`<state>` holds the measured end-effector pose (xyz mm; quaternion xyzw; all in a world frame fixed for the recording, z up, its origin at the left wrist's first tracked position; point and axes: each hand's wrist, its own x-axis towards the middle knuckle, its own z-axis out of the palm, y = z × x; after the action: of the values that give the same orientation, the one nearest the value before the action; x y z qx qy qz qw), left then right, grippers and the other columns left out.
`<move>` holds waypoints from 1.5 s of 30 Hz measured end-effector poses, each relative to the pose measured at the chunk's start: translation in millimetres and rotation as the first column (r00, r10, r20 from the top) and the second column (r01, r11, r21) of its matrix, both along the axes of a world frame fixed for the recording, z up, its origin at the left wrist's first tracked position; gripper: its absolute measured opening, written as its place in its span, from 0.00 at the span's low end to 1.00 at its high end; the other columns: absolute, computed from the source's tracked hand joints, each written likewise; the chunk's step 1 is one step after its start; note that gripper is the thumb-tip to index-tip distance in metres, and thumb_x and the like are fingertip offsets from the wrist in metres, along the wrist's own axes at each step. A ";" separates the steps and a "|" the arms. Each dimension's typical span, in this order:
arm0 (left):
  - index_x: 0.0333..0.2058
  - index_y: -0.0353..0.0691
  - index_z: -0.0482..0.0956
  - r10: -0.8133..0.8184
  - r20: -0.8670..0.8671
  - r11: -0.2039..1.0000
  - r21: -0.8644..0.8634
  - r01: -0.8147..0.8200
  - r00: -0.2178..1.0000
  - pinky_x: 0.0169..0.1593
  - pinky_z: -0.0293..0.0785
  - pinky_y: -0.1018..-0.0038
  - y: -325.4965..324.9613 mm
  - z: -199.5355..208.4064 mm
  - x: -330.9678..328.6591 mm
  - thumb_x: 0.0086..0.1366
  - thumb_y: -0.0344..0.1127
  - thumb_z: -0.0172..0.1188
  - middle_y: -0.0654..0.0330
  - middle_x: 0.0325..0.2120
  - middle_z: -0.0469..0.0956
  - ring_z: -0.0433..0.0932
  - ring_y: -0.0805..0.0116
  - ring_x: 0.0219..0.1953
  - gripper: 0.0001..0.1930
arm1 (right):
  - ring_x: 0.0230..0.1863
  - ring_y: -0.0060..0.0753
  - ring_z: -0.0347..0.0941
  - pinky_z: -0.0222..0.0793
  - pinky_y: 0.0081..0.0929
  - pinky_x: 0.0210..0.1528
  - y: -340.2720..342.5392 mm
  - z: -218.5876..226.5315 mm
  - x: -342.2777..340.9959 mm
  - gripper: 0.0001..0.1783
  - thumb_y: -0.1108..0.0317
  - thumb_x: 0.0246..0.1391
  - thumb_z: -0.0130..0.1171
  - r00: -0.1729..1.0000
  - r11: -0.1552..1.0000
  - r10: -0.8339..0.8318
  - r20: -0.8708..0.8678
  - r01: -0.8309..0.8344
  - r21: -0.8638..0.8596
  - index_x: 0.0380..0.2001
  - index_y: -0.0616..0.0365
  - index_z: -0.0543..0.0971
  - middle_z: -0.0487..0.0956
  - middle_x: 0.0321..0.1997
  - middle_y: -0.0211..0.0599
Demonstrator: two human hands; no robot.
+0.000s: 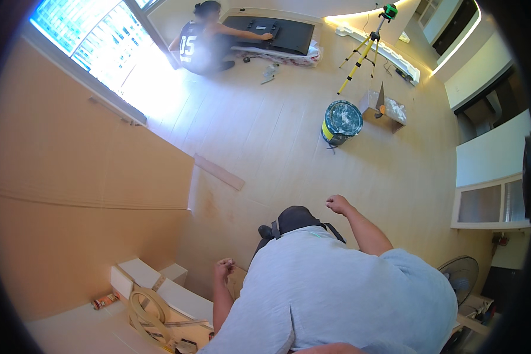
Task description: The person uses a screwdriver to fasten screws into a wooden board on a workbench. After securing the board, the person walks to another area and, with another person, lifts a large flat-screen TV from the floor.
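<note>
My left hand (224, 266) is at the lower middle, its fingers curled inward; whether something small is pinched in them I cannot make out. Beside it lies a tan board (236, 282), partly hidden by my body. Further right and forward, my right hand (337, 204) hangs over the floor with its fingers curled closed and nothing visible in it. My light blue shirt (348, 283) fills the lower middle. Ahead of the right hand stands a round lidded bucket (343, 120), its dark lid smeared with white.
A handsaw (382, 100) rests at a box (369, 112). A green laser level (389, 10) tops a yellow tripod (354, 69). At the back, a person (202, 44) touches a flat TV (295, 36). A wood strip (219, 172), banding coil (140, 312), tube (105, 301) and fan (460, 273) are nearer.
</note>
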<state>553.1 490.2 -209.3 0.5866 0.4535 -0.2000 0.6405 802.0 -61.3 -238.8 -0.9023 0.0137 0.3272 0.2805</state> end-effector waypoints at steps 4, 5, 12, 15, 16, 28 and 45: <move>0.39 0.35 0.84 -0.148 0.019 0.986 0.084 0.146 0.989 0.23 0.71 0.75 43.8 -10.9 71.4 0.68 0.32 0.64 0.56 0.26 0.84 0.78 0.71 0.20 0.07 | 0.44 0.42 0.84 0.77 0.39 0.49 -3.5 -16.0 -28.5 0.21 0.55 0.57 0.64 0.987 0.987 -0.157 -0.028 0.157 -0.016 0.46 0.59 0.86 0.87 0.43 0.46; 0.39 0.34 0.84 -0.209 0.004 0.971 0.117 0.207 0.978 0.22 0.71 0.75 47.1 -6.6 92.2 0.69 0.31 0.62 0.55 0.26 0.84 0.78 0.71 0.18 0.07 | 0.41 0.41 0.84 0.77 0.39 0.48 -5.7 -24.5 -37.5 0.21 0.55 0.57 0.64 0.982 0.983 -0.181 -0.044 0.183 0.034 0.46 0.59 0.86 0.88 0.42 0.45; 0.42 0.31 0.81 -0.270 -0.115 0.940 0.185 0.288 0.956 0.17 0.69 0.72 3.3 7.5 232.7 0.76 0.39 0.53 0.56 0.18 0.78 0.73 0.70 0.12 0.15 | 0.31 0.42 0.80 0.74 0.45 0.37 -47.0 -92.4 -74.8 0.18 0.57 0.57 0.62 0.720 0.779 -0.490 -0.490 0.614 0.123 0.35 0.63 0.86 0.85 0.31 0.45; 0.43 0.30 0.81 -0.329 -0.075 0.913 0.229 0.337 0.941 0.15 0.69 0.72 -24.8 8.6 283.2 0.77 0.42 0.51 0.56 0.15 0.75 0.72 0.69 0.11 0.18 | 0.28 0.39 0.78 0.73 0.44 0.36 -72.8 -109.6 -17.6 0.17 0.59 0.58 0.60 0.585 0.677 -0.565 -0.582 0.732 0.078 0.33 0.65 0.85 0.82 0.26 0.41; 0.44 0.31 0.81 -0.382 -0.091 0.888 0.241 0.392 0.920 0.15 0.69 0.71 -34.0 10.4 300.8 0.77 0.43 0.52 0.55 0.15 0.75 0.72 0.68 0.10 0.18 | 0.28 0.38 0.78 0.73 0.43 0.35 -81.1 -106.1 -0.7 0.16 0.60 0.59 0.60 0.576 0.706 -0.603 -0.552 0.707 -0.033 0.32 0.65 0.85 0.81 0.25 0.39; 0.55 0.33 0.79 -0.548 -0.212 0.630 0.532 0.566 0.809 0.37 0.82 0.63 -93.7 7.1 523.1 0.62 0.25 0.60 0.47 0.36 0.84 0.85 0.58 0.35 0.21 | 0.34 0.23 0.77 0.73 0.25 0.39 -125.8 -14.9 330.1 0.14 0.64 0.64 0.61 0.685 0.611 -0.720 -0.114 0.703 0.365 0.47 0.62 0.83 0.83 0.33 0.30; 0.37 0.34 0.82 -0.674 -0.188 0.730 -0.017 0.684 0.715 0.19 0.77 0.68 -88.2 -7.0 935.8 0.68 0.32 0.58 0.53 0.22 0.82 0.79 0.66 0.16 0.08 | 0.34 0.28 0.79 0.75 0.29 0.36 -114.2 -15.2 425.9 0.16 0.63 0.62 0.61 0.445 0.428 -0.829 -0.340 0.895 0.128 0.48 0.63 0.84 0.84 0.36 0.34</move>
<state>1488.8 402.0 -216.3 0.7081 0.2680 -0.4612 0.4627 1227.9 -175.5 -254.0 -0.6705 0.4598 0.2338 0.5332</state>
